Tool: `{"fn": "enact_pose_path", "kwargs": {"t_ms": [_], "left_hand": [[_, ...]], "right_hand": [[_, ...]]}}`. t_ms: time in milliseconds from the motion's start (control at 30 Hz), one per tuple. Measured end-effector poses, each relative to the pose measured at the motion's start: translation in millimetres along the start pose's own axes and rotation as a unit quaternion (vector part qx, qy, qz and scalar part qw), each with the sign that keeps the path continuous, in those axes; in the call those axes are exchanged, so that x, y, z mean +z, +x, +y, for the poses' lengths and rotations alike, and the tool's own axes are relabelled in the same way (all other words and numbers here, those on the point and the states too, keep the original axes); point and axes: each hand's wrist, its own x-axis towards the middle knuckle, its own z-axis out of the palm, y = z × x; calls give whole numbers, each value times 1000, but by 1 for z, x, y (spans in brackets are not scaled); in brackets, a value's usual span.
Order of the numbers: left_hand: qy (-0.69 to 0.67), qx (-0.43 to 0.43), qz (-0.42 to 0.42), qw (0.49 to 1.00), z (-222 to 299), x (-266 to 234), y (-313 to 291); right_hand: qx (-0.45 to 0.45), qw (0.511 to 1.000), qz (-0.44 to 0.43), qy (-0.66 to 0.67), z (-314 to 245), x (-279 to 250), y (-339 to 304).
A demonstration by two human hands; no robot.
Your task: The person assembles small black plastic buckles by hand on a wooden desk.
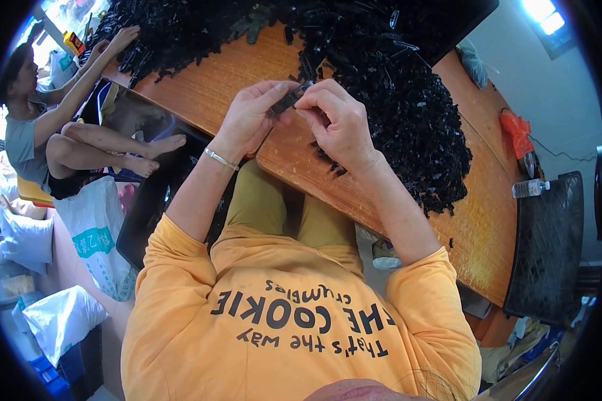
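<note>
My left hand [255, 112] is closed on a small black plastic part [287, 101], held between thumb and fingers above the table's near edge. The fingers of my right hand [341, 123] are pinched together at the right end of that same part. The finer shape of the part is hidden by my fingers. Just past both hands, a large heap of small black plastic parts [408, 127] spreads over the wooden table [201, 83].
A black bin or tray [458, 23] lies at the far right. A co-worker [30, 127] sits at the left, reaching into the heap. Right of the table are a clear bottle [530, 188], a red plastic bag [515, 132] and a black chair [545, 247]. White sacks [93, 234] stand lower left.
</note>
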Motion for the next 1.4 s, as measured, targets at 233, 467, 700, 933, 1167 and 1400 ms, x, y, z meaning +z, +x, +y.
{"fn": "enact_pose_path", "kwargs": {"t_ms": [233, 467, 700, 933, 1167, 1400], "left_hand": [[76, -46, 5, 996, 2, -6, -2], [233, -65, 11, 970, 2, 2, -12], [349, 50, -26, 935, -20, -8, -42], [508, 24, 62, 859, -19, -21, -105], [721, 161, 175, 651, -18, -123, -196], [408, -171, 308, 842, -191, -188, -355]], "right_hand": [[-39, 997, -67, -22, 12, -8, 1], [7, 995, -91, -37, 30, -1, -17], [345, 914, -202, 74, 20, 13, -35], [300, 933, -183, 78, -14, 62, -65], [262, 916, -257, 160, -46, 100, -104], [214, 885, -409, 63, -50, 154, -213]]}}
